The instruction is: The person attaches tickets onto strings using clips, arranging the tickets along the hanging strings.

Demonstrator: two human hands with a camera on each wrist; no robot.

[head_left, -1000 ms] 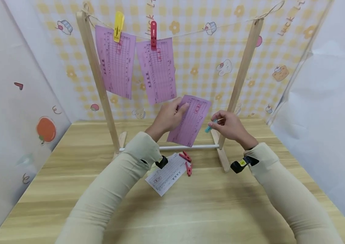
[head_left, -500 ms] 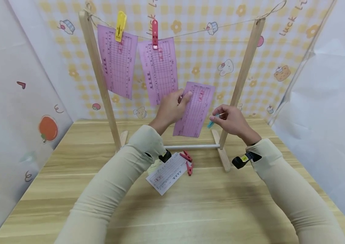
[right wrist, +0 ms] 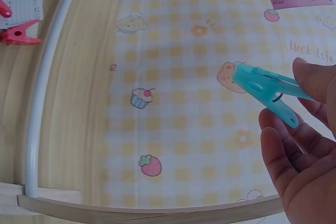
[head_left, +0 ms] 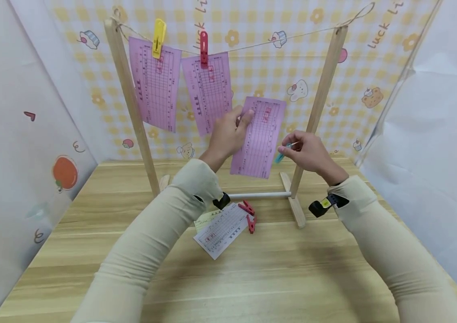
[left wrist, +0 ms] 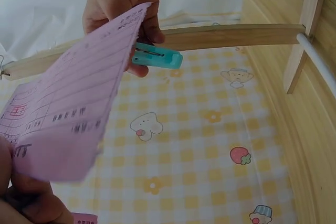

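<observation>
My left hand [head_left: 228,132] pinches the upper left edge of a pink printed slip [head_left: 260,137] and holds it up in the air between the rack's posts, below the string [head_left: 277,39]. In the left wrist view the pink slip [left wrist: 68,114] fills the left side. My right hand [head_left: 307,154] grips a teal clothespin [head_left: 281,154] just right of the slip; the teal clothespin [right wrist: 270,95] lies between thumb and fingers. Two pink slips [head_left: 155,83] [head_left: 208,92] hang from the string under a yellow peg [head_left: 158,38] and a red peg [head_left: 204,48].
The wooden rack has a left post [head_left: 129,107], a right post [head_left: 320,103] and a white bar [head_left: 258,195] at its base. On the table [head_left: 252,278] lie a white printed slip [head_left: 222,229] and two red pegs [head_left: 248,215]. Patterned walls close in behind and on both sides.
My left hand has lifted the pink slip upward and turned it more upright. My right hand with the teal clothespin has risen a little alongside it.
</observation>
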